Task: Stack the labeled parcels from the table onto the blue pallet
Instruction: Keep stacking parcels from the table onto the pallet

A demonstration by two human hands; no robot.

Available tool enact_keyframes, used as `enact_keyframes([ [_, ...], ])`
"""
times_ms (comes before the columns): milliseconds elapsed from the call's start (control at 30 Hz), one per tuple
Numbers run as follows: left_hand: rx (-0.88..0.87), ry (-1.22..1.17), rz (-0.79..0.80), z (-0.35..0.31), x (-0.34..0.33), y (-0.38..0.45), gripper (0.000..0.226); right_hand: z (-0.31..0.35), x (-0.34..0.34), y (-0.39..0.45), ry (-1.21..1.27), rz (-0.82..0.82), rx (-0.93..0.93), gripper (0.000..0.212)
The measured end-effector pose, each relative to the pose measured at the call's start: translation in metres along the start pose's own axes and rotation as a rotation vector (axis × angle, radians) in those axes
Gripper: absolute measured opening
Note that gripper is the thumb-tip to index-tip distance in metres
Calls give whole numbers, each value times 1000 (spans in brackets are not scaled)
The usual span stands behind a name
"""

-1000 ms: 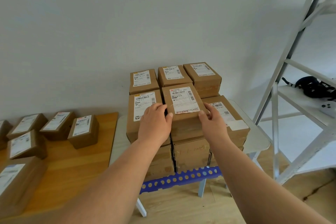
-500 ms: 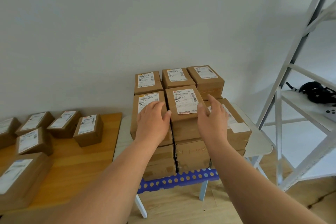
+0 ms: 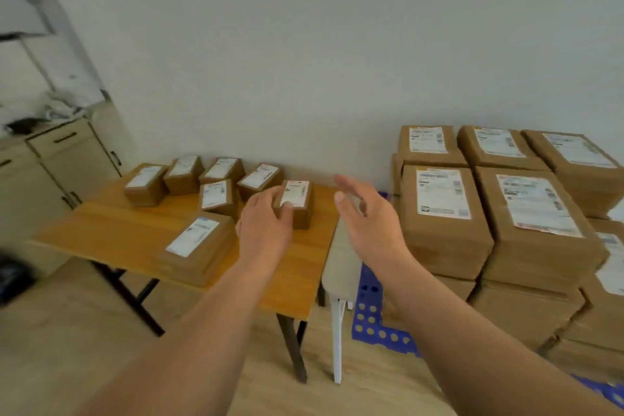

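Several labeled brown parcels lie on the wooden table (image 3: 111, 233). The nearest small parcel (image 3: 299, 201) stands at the table's right side, and my left hand (image 3: 265, 224) touches its left face with relaxed fingers, thumb on its label. Held in the air just to the right of that parcel is my right hand (image 3: 366, 216), fingers spread, holding nothing. A large flat parcel (image 3: 197, 245) lies near the table's front edge. At the right, stacked parcels (image 3: 445, 213) rise several layers high on the blue pallet (image 3: 369, 317).
A white stool or small table (image 3: 339, 284) stands between the wooden table and the pallet. Beige cabinets (image 3: 64, 162) line the far left wall. A dark object (image 3: 11, 275) sits at the left edge. Wooden floor lies below.
Both hands have left the parcel on top of the stack. The view has swung left to the table. My left hand now reaches a small parcel there, with my right hand beside it.
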State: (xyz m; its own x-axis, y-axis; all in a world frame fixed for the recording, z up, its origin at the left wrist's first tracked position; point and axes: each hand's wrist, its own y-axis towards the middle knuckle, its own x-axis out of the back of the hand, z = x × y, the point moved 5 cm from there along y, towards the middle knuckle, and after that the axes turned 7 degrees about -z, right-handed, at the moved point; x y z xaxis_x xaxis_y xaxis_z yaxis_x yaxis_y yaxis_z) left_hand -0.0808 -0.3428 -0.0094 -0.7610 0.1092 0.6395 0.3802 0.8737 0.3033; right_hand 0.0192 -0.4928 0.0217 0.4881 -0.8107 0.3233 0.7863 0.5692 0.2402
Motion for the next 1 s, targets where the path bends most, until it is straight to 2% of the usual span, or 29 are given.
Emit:
enact_keyframes([
  [133, 175, 15, -25, 95, 34, 37, 41, -3, -101, 19, -12, 128, -60, 40],
  [267, 355, 47, -13, 199, 64, 82, 44, -23, -222, 33, -49, 307, -238, 46],
  [367, 436, 102, 67, 264, 76, 113, 50, -44, -306, 33, -110, 426, -460, 52],
  [500, 487, 117, 251, 324, 69, 148, 52, -71, -378, 37, -155, 483, -700, 60],
  [667, 524, 81, 431, 367, 29, 166, 58, -95, -409, 41, -210, 471, -813, 64],
  [800, 531, 121, 439, 379, 15, 168, 52, -108, -419, 42, -217, 480, -843, 72],
  [900, 519, 152, 511, 382, 10, 163, 51, -113, -418, 43, -228, 463, -851, 66],
  [1000, 521, 72, 519, 375, 7, 153, 54, -116, -404, 41, -189, 405, -865, 61],
])
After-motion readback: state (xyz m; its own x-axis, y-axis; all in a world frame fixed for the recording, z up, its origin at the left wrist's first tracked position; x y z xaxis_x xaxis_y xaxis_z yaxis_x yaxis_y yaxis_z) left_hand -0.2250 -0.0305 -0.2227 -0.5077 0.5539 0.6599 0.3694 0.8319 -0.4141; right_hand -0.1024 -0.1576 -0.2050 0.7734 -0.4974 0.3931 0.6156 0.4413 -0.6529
